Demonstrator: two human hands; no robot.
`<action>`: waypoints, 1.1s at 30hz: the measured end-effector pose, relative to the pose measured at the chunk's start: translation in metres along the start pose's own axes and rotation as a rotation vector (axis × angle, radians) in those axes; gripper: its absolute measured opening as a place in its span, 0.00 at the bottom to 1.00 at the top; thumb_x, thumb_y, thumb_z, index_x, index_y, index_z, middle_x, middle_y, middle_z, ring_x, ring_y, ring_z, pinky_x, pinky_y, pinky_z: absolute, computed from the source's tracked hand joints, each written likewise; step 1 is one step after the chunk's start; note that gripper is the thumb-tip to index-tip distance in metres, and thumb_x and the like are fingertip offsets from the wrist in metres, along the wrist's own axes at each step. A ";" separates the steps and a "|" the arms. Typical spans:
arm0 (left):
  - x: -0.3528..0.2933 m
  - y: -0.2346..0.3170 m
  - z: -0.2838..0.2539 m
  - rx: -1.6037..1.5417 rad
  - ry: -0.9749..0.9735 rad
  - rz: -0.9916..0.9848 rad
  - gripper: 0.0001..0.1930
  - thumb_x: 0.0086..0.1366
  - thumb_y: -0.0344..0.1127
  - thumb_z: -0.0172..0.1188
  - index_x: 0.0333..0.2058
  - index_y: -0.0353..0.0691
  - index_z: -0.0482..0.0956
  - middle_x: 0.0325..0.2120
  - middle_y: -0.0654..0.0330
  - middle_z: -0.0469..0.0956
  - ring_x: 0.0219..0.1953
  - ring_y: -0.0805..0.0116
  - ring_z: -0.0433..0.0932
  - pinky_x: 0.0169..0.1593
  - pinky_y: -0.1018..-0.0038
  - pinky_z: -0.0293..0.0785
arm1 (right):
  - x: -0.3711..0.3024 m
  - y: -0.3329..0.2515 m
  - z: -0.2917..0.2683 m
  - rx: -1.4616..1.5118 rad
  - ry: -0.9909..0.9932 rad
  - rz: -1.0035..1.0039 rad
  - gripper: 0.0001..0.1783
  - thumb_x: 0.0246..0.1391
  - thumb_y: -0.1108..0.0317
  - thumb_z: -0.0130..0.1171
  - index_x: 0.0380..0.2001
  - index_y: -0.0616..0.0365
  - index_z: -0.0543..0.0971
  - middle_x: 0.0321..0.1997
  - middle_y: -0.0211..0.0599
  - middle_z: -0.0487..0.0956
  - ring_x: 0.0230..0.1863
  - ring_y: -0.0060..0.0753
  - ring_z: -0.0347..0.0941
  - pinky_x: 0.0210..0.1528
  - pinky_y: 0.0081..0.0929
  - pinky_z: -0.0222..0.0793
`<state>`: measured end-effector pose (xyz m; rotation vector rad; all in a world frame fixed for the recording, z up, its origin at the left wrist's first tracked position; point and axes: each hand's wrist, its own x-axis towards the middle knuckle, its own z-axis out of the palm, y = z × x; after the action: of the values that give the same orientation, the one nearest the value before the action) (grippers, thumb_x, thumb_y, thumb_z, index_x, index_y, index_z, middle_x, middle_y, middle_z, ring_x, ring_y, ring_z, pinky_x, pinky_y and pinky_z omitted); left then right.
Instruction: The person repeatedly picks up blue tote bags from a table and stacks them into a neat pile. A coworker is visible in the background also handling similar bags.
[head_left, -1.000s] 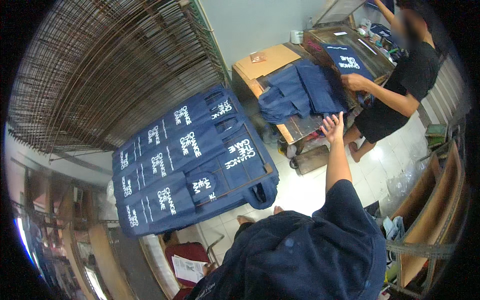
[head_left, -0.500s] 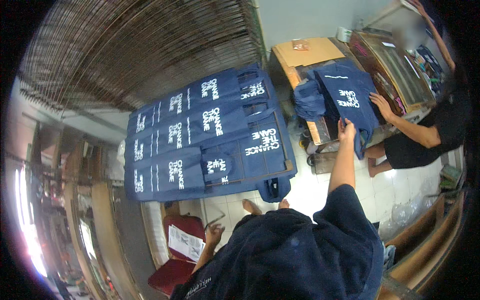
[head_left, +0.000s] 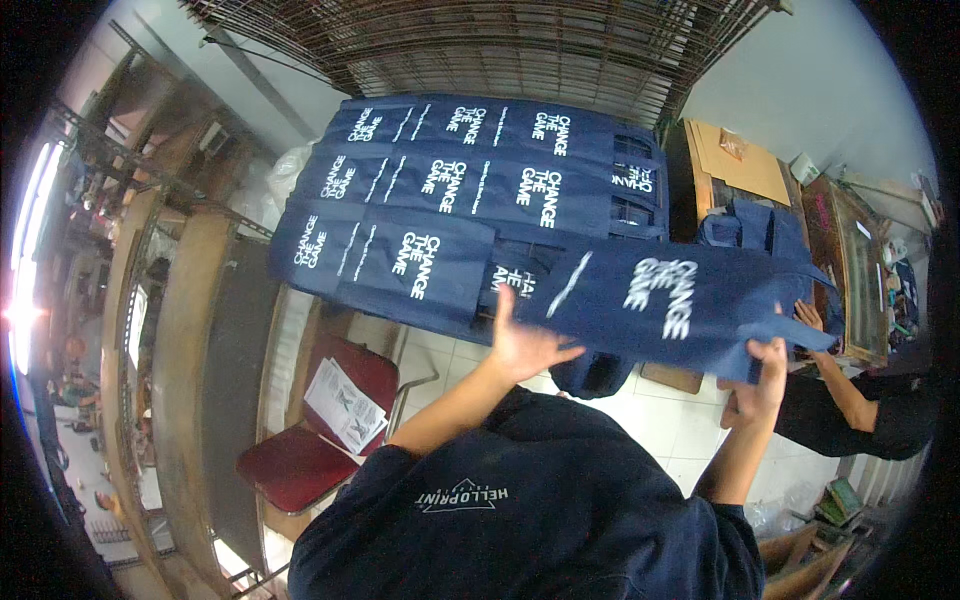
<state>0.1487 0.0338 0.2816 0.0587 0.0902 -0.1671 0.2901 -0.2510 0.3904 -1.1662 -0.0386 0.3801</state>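
A navy tote bag (head_left: 615,300) with white print is stretched out in the air in front of me, blurred a little by motion. My right hand (head_left: 762,382) is closed on its right end near the handles. At the bag's left end, my left hand (head_left: 528,345) has its thumb and fingers spread at the lower edge; whether it touches the cloth I cannot tell. Just beyond, rows of printed navy tote bags (head_left: 450,185) lie side by side on a wire rack. The raised bag hides part of that layer's near right corner.
Wire racks (head_left: 560,40) are stacked above the bags. At right, a table holds brown cardboard (head_left: 735,160) and more navy bags (head_left: 760,225). A co-worker's hand (head_left: 810,318) is beside it. A red chair (head_left: 290,455) with printed sheets (head_left: 345,405) stands at lower left.
My right hand has drawn the tote bag off the right-hand table toward the rack. The left hand has risen from beside the chair to the bag's left end. My view has turned right.
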 end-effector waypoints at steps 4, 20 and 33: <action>-0.055 0.041 0.008 0.230 0.283 0.104 0.35 0.55 0.60 0.46 0.54 0.42 0.62 0.52 0.57 0.65 0.53 0.58 0.64 0.55 0.57 0.56 | -0.004 0.035 0.042 -0.137 -0.145 0.114 0.47 0.28 0.77 0.51 0.60 0.61 0.53 0.53 0.39 0.66 0.53 0.35 0.62 0.57 0.26 0.54; -0.102 0.169 -0.164 1.554 0.777 0.546 0.18 0.49 0.28 0.62 0.40 0.36 0.73 0.32 0.55 0.77 0.28 0.70 0.76 0.33 0.75 0.72 | 0.049 0.252 0.060 -0.557 -0.005 0.336 0.17 0.39 0.76 0.54 0.38 0.62 0.70 0.37 0.35 0.74 0.39 0.30 0.69 0.43 0.26 0.63; -0.113 0.172 -0.145 1.946 0.843 0.536 0.13 0.48 0.31 0.62 0.34 0.36 0.77 0.28 0.51 0.77 0.27 0.61 0.78 0.31 0.71 0.73 | 0.030 0.274 0.082 -0.589 0.343 0.404 0.16 0.44 0.61 0.60 0.36 0.53 0.69 0.36 0.31 0.70 0.38 0.31 0.66 0.32 0.36 0.64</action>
<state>0.0545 0.2312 0.1570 2.0850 0.7193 0.3802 0.2255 -0.0766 0.1715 -1.8176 0.4154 0.5382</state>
